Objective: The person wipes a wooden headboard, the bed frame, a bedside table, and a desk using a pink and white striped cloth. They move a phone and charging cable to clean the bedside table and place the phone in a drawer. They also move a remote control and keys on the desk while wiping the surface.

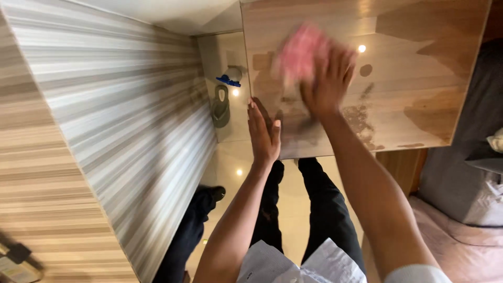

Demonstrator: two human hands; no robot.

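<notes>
A pink cloth, blurred by motion, lies on a glossy wooden table top. My right hand presses on its near edge with fingers spread over it. My left hand is flat and open, fingers together, at the table's near left edge, holding nothing. Dark smudges and grit mark the table surface just right of my right wrist.
A striped grey panel wall runs close along the left. On the pale tiled floor beyond lie a green sandal and a blue one. A grey bed or sofa sits at right. My dark-trousered legs stand below the table.
</notes>
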